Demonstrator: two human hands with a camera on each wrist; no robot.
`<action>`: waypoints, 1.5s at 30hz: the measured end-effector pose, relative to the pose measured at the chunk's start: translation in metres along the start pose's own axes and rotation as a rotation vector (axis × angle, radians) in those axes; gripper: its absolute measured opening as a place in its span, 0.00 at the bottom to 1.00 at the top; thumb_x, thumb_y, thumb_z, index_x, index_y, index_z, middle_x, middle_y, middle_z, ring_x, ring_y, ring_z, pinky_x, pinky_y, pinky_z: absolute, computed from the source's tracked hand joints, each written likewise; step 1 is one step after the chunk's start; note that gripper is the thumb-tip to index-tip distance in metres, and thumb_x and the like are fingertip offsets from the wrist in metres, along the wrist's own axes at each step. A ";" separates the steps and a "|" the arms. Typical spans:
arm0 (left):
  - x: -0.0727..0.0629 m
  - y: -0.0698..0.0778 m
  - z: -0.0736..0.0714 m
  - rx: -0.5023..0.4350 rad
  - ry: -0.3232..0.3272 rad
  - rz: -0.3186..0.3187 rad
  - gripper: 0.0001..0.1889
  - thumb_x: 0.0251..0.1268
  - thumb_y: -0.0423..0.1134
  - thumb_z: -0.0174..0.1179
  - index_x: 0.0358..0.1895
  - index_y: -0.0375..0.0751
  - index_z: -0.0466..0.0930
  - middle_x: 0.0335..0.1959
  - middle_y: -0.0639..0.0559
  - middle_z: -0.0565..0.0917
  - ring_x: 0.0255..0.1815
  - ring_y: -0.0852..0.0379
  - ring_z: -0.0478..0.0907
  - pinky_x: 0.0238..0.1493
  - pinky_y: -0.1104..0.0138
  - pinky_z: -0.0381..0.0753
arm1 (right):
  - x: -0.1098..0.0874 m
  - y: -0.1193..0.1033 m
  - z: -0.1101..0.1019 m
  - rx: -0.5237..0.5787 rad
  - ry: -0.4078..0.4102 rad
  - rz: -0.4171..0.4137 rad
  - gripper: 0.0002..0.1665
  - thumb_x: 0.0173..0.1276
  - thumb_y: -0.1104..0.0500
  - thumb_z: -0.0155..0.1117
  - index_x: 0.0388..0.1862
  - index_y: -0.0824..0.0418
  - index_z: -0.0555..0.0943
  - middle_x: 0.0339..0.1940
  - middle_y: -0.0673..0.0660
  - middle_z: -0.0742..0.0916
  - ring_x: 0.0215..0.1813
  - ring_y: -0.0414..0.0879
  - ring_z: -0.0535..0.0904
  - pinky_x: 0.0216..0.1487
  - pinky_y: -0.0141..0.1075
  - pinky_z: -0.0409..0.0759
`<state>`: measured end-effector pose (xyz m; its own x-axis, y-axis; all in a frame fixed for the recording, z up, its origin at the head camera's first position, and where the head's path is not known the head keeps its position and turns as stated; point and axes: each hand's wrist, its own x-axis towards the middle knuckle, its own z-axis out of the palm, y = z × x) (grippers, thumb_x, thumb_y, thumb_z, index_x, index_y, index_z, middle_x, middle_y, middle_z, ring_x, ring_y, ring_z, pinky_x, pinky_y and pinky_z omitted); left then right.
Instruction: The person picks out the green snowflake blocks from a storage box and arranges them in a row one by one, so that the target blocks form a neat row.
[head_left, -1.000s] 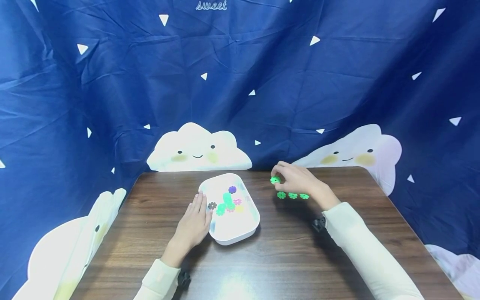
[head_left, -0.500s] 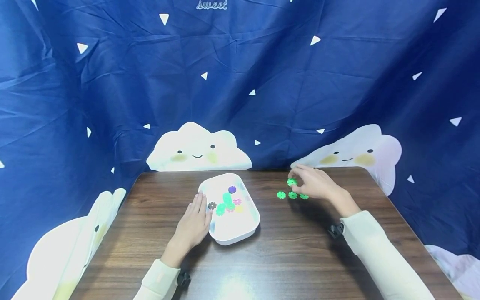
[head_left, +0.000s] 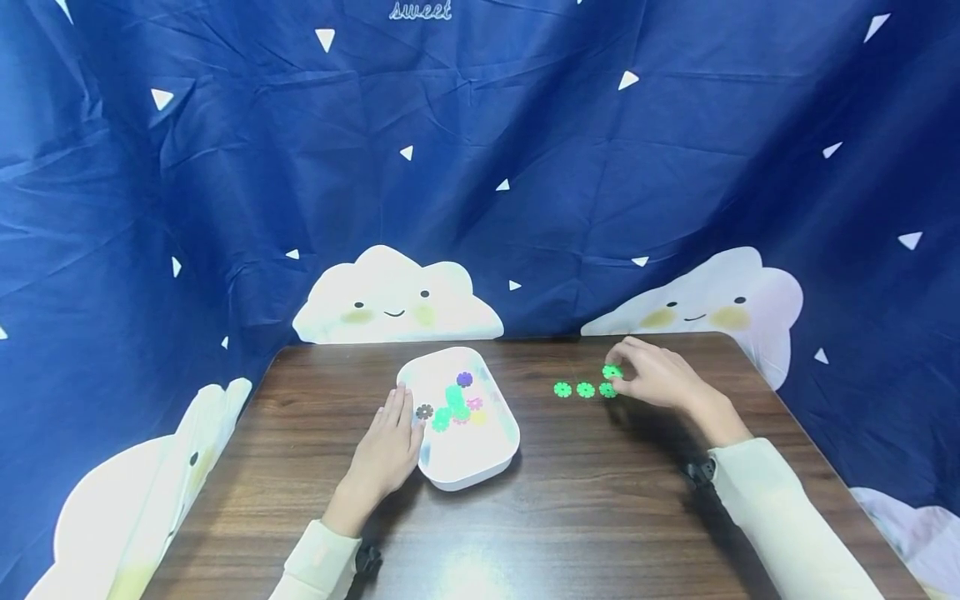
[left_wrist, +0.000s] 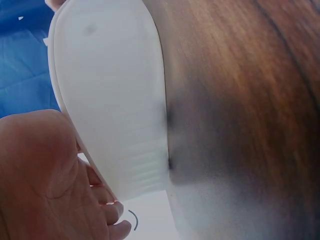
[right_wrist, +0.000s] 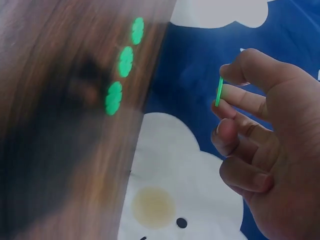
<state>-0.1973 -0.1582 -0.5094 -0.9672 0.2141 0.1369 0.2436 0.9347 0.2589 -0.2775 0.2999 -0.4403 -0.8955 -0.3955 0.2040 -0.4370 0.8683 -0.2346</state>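
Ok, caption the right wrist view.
Right hand pinching one green disc, three more lined up on the table.

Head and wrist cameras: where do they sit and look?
Head: on the head, facing forward-down at the brown wooden table; left hand and right hand show.
Left wrist: worn there, facing the white plastic tray; left hand shows.
Right wrist: worn there, facing a green flower-shaped disc; right hand shows.
Head and right wrist share that disc.
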 end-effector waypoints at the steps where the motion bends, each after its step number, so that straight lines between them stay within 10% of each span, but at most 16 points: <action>1: 0.000 0.000 0.000 -0.001 0.001 -0.001 0.34 0.88 0.47 0.39 0.83 0.24 0.53 0.87 0.31 0.51 0.89 0.36 0.49 0.87 0.43 0.57 | -0.001 0.002 0.001 0.001 0.003 0.003 0.14 0.64 0.52 0.76 0.47 0.49 0.87 0.45 0.47 0.86 0.38 0.42 0.80 0.38 0.46 0.81; 45: -0.001 0.000 0.000 -0.027 0.007 -0.004 0.34 0.88 0.47 0.41 0.83 0.24 0.52 0.87 0.31 0.51 0.89 0.36 0.50 0.87 0.43 0.57 | -0.006 0.062 0.060 0.062 -0.151 0.171 0.18 0.71 0.57 0.71 0.57 0.62 0.85 0.57 0.63 0.84 0.56 0.61 0.84 0.54 0.65 0.83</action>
<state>-0.1959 -0.1586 -0.5093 -0.9676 0.2085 0.1427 0.2419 0.9275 0.2851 -0.3042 0.3385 -0.5128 -0.9573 -0.2886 0.0132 -0.2781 0.9082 -0.3126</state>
